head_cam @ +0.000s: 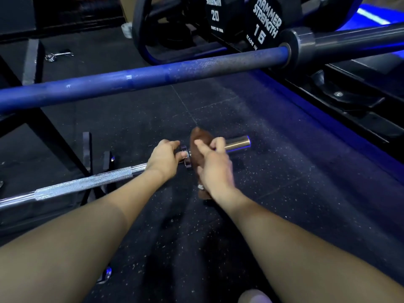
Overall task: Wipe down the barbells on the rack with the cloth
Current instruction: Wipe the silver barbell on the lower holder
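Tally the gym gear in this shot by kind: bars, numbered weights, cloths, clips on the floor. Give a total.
Bars: 2, a blue bar and a chrome bar
Numbered weights: 2, a 20 weight and a 15 weight
Cloths: 1, the brown cloth in the right hand
Clips: 1, the spring clip
Total: 6

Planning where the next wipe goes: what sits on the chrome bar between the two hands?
In the head view, only the collar of the chrome bar lies between the left hand and the cloth in the right hand.

One head-worn wide-angle view looks forward and down, close over the outstretched hands (190,162) above the floor (273,193).
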`<state>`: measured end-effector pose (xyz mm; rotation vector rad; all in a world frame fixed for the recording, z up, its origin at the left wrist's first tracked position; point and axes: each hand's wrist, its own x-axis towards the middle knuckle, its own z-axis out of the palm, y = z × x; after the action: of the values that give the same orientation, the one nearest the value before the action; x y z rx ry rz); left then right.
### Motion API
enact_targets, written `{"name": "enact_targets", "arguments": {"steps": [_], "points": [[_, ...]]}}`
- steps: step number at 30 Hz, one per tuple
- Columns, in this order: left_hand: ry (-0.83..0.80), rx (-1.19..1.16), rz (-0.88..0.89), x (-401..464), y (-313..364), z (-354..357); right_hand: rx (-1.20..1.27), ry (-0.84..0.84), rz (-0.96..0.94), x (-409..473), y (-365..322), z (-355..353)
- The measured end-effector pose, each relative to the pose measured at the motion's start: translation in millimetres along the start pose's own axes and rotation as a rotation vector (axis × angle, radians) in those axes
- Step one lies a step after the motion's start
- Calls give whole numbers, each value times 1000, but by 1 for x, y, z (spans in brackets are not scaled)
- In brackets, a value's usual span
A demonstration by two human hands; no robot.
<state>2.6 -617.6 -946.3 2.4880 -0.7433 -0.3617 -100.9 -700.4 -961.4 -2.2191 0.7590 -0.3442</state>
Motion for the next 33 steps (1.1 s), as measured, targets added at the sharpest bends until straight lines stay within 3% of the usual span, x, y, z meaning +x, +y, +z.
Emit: {"name": "enact_targets", "arguments": {"steps": [3, 7, 13, 17, 22, 25, 28, 31, 33], "points": [[74, 31, 35, -6, 1, 4, -101, 41, -74, 0, -1, 6], [190, 96, 165, -29, -3, 21, -1, 89, -7, 4, -2, 0], [230, 166, 130, -25, 2, 28, 59, 188, 138, 20, 28, -20], [148, 113, 127, -18, 0, 21, -24, 293, 227, 23, 48, -46], [-133, 137, 28, 9, -3, -4, -193, 226, 384, 14, 59, -56], [-144, 117, 16, 15, -4, -6, -203, 278, 373, 5, 61, -52], [-35, 101, 50, 8, -5, -1, -240, 347, 245, 11, 58, -56], [143, 78, 181, -12, -7, 5, -348, 293, 197, 21, 54, -56], [143, 95, 230, -22, -10, 13, -401, 238, 193, 22, 55, -56]]}}
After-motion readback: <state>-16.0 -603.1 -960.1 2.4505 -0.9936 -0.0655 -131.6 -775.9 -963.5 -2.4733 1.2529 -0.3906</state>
